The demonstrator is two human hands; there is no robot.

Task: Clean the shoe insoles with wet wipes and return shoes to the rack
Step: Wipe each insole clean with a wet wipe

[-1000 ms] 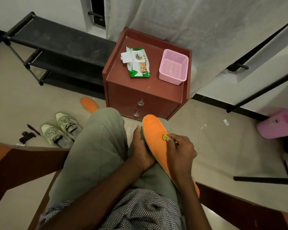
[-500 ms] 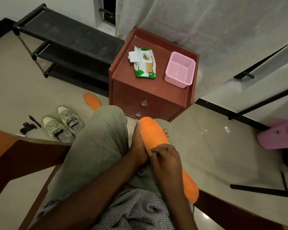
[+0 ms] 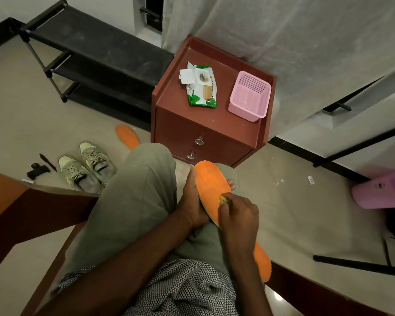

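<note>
Comparing with before: my right hand has slid back up the insole; more orange shows near the toe.
Left hand: cups the insole from beneath on my lap, fingers wrapped round its edge.
Right hand: fingers bunched, pinching a yellowish wipe against the insole.
Other insole: on the floor beside the shoes, partly behind my knee.
Hard to see: most of the wipe, under my fingers.

nightstand, wipes pack (open), basket
</note>
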